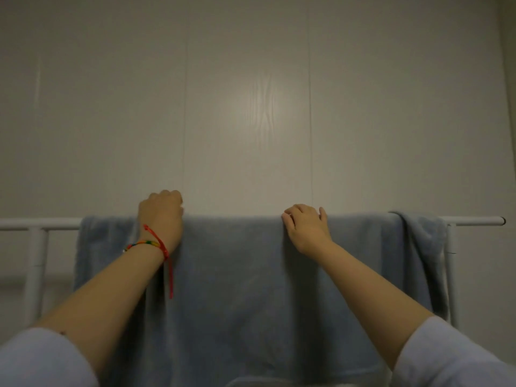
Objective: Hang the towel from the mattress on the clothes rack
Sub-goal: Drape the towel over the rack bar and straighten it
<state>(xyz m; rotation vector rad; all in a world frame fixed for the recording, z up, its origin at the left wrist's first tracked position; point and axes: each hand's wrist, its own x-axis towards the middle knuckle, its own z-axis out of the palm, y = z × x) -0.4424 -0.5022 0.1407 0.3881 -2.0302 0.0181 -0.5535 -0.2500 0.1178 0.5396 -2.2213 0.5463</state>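
Soft grey-blue fleece towel drapes over the white tubular clothes rack; left hand fisted, right hand loosely spread, both atop its fold.

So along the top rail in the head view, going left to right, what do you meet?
Bare rail end and left upright of the white clothes rack → left edge of the blue-grey towel → left hand with the red string bracelet → right hand → bunched right towel edge → right upright and rail tip.

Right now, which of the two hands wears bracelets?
The left hand: red and rainbow cords circle its wrist. The right hand has a bare wrist.
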